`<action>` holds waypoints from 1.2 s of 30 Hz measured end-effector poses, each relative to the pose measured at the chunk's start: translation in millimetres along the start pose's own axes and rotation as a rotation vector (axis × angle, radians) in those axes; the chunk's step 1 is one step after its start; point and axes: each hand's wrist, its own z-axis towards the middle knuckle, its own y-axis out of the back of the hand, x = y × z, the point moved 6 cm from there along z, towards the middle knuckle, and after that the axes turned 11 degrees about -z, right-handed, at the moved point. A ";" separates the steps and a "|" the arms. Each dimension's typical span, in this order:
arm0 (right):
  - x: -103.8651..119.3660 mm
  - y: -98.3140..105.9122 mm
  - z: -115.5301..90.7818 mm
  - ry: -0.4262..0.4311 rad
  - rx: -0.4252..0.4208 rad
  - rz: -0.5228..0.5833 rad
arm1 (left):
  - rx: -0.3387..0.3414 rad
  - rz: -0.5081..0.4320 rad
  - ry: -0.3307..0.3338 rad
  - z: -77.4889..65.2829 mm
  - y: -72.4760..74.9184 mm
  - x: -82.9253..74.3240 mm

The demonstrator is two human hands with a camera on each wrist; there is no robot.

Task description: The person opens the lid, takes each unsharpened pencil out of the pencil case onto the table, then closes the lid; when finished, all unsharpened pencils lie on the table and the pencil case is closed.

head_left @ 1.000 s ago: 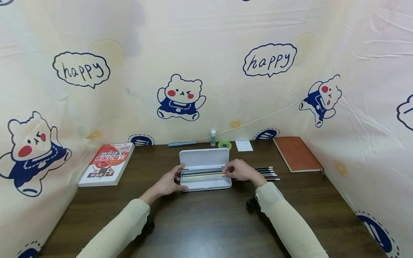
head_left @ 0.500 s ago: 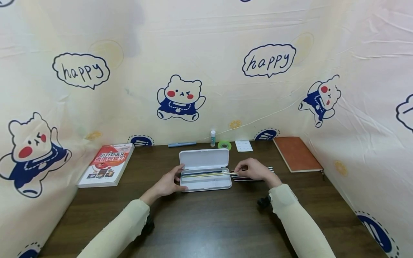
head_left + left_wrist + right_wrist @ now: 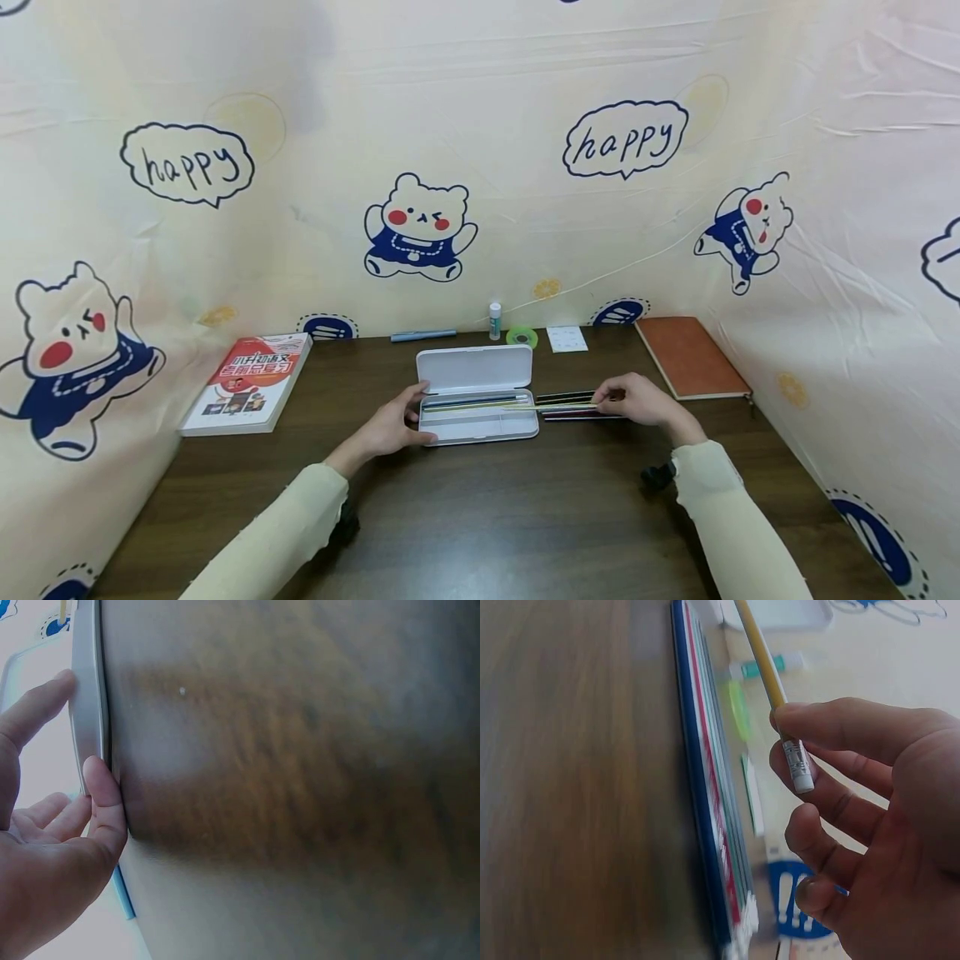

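Observation:
A white pencil case (image 3: pixel 487 431) lies with its lid (image 3: pixel 474 369) raised, several dark pencils (image 3: pixel 468 403) in its back compartment. My left hand (image 3: pixel 385 428) holds its left end, thumb at the front corner and fingers at the back; the left wrist view shows fingertips against the case's side (image 3: pixel 88 712). Between thumb and fingertips my right hand (image 3: pixel 640 399) pinches a yellow pencil (image 3: pixel 759 652) close to its white eraser. That pencil's other end reaches over the case's right side. Under it, to the case's right, several pencils (image 3: pixel 581 418) lie side by side, partly hidden by the right hand.
Behind the case stand a glue stick (image 3: pixel 495 322), a green tape roll (image 3: pixel 522 337), a white card (image 3: pixel 567 339) and a blue pen (image 3: pixel 423 336). A red-and-white book (image 3: pixel 247 383) lies left, a brown notebook (image 3: pixel 693 358) right. Printed cloth walls enclose the table.
My right hand has moved to the right from over the case, drawing the yellow pencil partly out past its right side. The left hand and case have stayed in place.

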 end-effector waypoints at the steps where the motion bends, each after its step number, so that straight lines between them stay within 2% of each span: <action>1: -4.2 0.7 -2.7 -0.005 0.001 -0.003 | 0.000 -0.001 0.001 0.0 -0.1 0.1; 7: -24.5 4.4 -17.6 -0.038 0.021 -0.010 | 0.003 0.003 -0.005 -0.4 -1.0 -0.7; 14: -36.4 8.0 -32.7 -0.053 0.029 0.023 | 0.004 0.002 -0.004 1.2 0.2 0.1; 19: -46.5 5.5 -39.2 -0.078 0.043 -0.002 | 0.005 0.001 0.003 0.0 -0.8 0.2; 28: -54.8 5.8 -38.6 -0.103 -0.020 -0.070 | 0.004 -0.012 0.008 0.1 -0.1 -0.2; 36: -54.8 3.6 -34.8 -0.109 -0.024 -0.071 | 0.021 0.000 0.012 0.4 -1.1 0.4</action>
